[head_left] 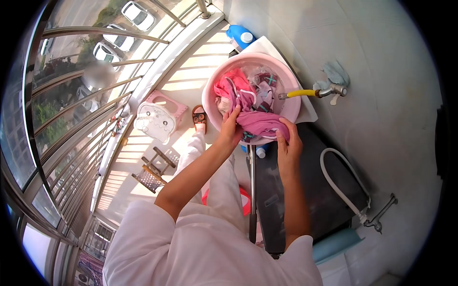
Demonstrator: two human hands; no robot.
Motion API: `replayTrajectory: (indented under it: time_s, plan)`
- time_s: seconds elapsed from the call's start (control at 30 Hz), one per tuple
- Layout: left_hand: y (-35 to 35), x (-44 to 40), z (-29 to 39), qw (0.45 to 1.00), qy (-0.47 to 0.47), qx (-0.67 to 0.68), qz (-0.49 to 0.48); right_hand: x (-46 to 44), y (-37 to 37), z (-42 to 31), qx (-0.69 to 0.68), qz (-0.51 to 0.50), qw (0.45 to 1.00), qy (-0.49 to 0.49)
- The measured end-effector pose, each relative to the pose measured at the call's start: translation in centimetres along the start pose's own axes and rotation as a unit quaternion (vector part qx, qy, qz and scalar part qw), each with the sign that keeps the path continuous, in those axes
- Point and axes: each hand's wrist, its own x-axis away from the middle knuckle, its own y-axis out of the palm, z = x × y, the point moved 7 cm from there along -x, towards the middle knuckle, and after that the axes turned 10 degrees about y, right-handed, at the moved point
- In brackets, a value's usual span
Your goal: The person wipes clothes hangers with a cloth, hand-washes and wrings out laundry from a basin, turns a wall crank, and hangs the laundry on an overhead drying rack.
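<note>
A pink basin [208, 95] holds wet clothes in pink, red and patterned grey. Over its near edge, a mauve-pink cloth [260, 124] is stretched between my two hands. My left hand [231, 127] is closed on the cloth's left part, by the basin's near left rim. On the right, my right hand [289, 138] grips the cloth's other end, thumb toward me and fingers behind it. A tap [332, 90] on the wall carries a yellow hose [303, 93] whose end points into the basin.
Beyond the basin stands a blue bottle [240, 37]. A dark counter [305, 190] with a white hose [334, 183] lies at the right. Left are a white-and-pink stool [155, 119], a small wooden stool [152, 174] and window railings [95, 71].
</note>
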Motion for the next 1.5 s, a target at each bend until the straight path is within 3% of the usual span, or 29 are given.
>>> replayTrajectory:
  time_s: [0.1,0.23,0.3,0.4,0.57,0.7,0.77,0.83,0.93,1.0,1.07,1.17,1.27,1.37,1.5]
  plan:
    - [0.0,0.7,-0.8,0.995,-0.069,0.069,0.019,3.2,0.3,-3.5,0.005,-0.015,0.990,-0.137]
    - [1.1,2.9,-1.7,0.981,-0.146,0.124,0.029,6.8,-0.8,-6.4,-0.018,0.027,0.972,-0.234]
    - [3.6,5.1,-1.8,0.967,-0.196,0.152,-0.060,8.1,-0.9,-7.3,0.021,-0.014,0.963,-0.267]
    - [8.5,7.9,-0.5,0.962,-0.199,0.150,-0.115,8.9,-0.7,-5.5,0.061,-0.024,0.976,-0.208]
    - [9.0,6.5,-1.1,0.984,-0.137,0.093,-0.066,8.2,1.1,-2.9,0.181,0.028,0.980,-0.073]
    - [7.3,5.5,-0.6,0.994,-0.076,-0.043,-0.066,6.5,-0.4,-1.3,0.115,0.078,0.990,0.003]
    - [6.4,6.0,0.8,0.989,-0.068,-0.126,-0.046,4.9,-1.8,-3.0,0.059,0.084,0.995,-0.012]
    - [6.7,7.2,1.1,0.988,-0.045,-0.124,-0.076,3.9,-2.7,-4.9,0.085,0.087,0.991,-0.056]
    - [5.8,8.5,0.8,0.993,-0.016,-0.083,-0.087,3.8,-3.9,-6.9,0.030,0.051,0.998,0.001]
    - [4.1,10.6,0.8,0.983,0.017,-0.171,-0.062,3.7,-4.4,-6.6,-0.003,0.020,0.999,0.033]
    - [2.4,12.3,0.7,0.954,0.104,-0.267,-0.084,3.6,-4.9,-5.9,-0.033,-0.004,0.998,0.056]
    - [8.3,17.6,3.3,0.783,0.330,-0.443,-0.287,3.5,-4.6,-5.3,-0.111,-0.048,0.990,0.078]
    - [13.8,20.9,4.6,0.691,0.440,-0.477,-0.320,4.0,-4.0,-5.4,-0.152,-0.072,0.982,0.084]
    - [14.6,20.8,4.2,0.675,0.477,-0.488,-0.282,5.1,-4.3,-6.1,-0.258,-0.055,0.963,0.052]
    - [17.9,22.7,6.5,0.633,0.461,-0.514,-0.351,6.5,-7.1,-4.4,-0.184,-0.036,0.980,0.062]
